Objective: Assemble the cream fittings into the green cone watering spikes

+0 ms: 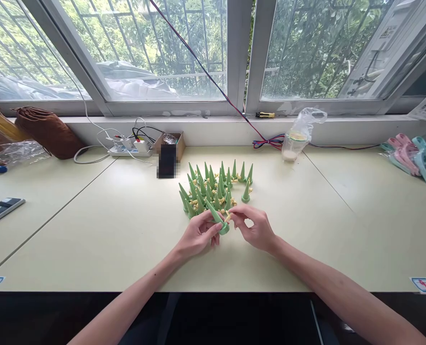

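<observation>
My left hand (pixel 198 233) is closed round a green watering spike (pixel 216 214), thumb on its round cap, with the pointed end tilted up and to the left. At the cap's side sits a small yellow valve (pixel 228 217). The thumb and forefinger of my right hand (pixel 253 226) pinch this valve at its outer end; part of it is covered by the fingertips. Just beyond my hands stands a group of several similar green spikes (pixel 221 186), points up, with yellow valves at their bases. One spike (pixel 246 192) stands a little apart on the right.
A pale table (pixel 101 230) carries everything. Along its back are a power strip (pixel 130 149) with cables, a small cardboard box (pixel 180 143), a blurred dark object (pixel 167 161), and a clear plastic bag (pixel 296 139). Pink and teal clips (pixel 410 155) lie far right, a brown pouch (pixel 50 132) far left.
</observation>
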The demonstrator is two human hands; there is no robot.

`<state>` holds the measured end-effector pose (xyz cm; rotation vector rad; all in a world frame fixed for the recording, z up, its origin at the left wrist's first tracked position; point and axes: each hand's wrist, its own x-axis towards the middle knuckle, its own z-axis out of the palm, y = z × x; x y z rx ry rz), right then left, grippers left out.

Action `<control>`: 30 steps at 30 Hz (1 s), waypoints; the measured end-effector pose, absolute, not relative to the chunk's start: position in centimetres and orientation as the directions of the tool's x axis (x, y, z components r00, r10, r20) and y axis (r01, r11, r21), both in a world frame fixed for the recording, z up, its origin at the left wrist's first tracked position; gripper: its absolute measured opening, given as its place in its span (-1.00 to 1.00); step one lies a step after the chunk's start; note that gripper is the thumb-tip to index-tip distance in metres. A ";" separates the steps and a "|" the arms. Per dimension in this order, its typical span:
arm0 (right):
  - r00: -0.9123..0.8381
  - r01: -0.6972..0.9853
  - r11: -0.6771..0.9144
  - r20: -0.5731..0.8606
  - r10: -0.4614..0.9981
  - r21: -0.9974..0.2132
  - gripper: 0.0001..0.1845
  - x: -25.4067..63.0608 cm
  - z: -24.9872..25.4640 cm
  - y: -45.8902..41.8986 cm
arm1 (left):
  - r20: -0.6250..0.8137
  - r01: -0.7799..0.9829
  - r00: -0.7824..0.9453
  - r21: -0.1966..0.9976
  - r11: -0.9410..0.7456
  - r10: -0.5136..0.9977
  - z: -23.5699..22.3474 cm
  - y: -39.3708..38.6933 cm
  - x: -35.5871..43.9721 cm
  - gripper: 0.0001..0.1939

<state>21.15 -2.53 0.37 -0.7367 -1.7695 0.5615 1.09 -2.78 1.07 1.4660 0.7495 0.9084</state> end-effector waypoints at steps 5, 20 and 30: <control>-0.233 0.193 0.690 0.650 0.723 -0.698 -0.88 21.1 0.4 -2.6 | 0.110 -0.049 0.481 0.994 -0.098 0.870 1.0 -2.7 1.1 -0.73; -0.217 0.141 0.702 0.670 0.710 -0.698 -0.91 21.1 -0.1 -2.3 | 0.166 -0.071 0.463 0.986 -0.150 0.871 0.9 -2.7 0.9 -0.80; -0.245 0.114 0.673 0.636 0.732 -0.731 -0.93 21.1 -0.5 -2.2 | 0.206 -0.060 0.437 0.978 -0.200 0.876 0.8 -2.8 0.9 -0.83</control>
